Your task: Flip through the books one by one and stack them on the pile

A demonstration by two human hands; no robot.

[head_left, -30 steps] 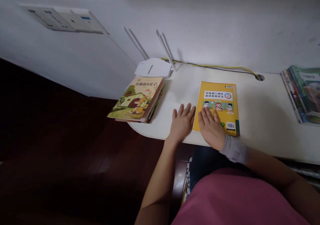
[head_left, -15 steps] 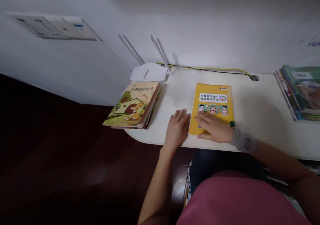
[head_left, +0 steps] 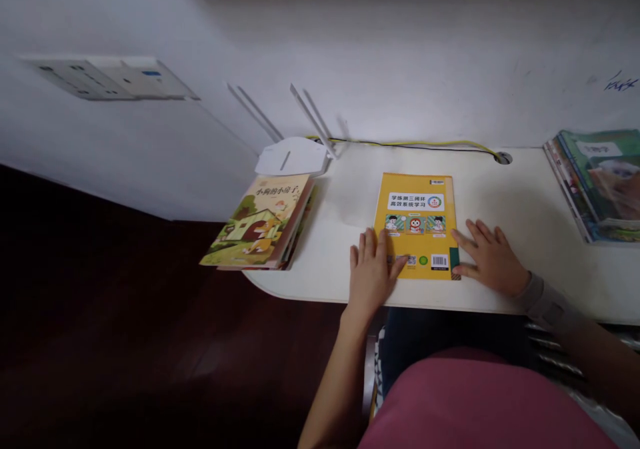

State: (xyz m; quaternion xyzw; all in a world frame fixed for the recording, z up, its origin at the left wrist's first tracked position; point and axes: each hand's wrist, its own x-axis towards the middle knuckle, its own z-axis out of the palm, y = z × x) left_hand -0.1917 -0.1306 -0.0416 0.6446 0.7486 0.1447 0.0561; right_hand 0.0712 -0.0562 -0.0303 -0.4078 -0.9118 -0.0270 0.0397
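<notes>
A yellow workbook [head_left: 417,252] lies closed on the white desk [head_left: 345,209] in front of me, its barcode side up. My left hand [head_left: 371,269] rests over its lower left edge, fingers spread, the thumb on the cover. At the right edge, my right hand [head_left: 493,256] lies open on the desk; its fingertips and thumb meet the book's side near the green corner strip. Neither hand is closed around the book. A grey band [head_left: 543,299] is on my right wrist.
A stack of picture books [head_left: 257,226] sits at the desk's left end, partly past its curved edge. Behind it stands a white router [head_left: 291,156] with antennas. A yellow cable [head_left: 425,144] runs along the wall to a hole. More books [head_left: 607,182] are stacked at the right.
My right hand has slid off the cover to the book's right edge. My left hand has moved from the desk onto the left edge. The view has shifted slightly.
</notes>
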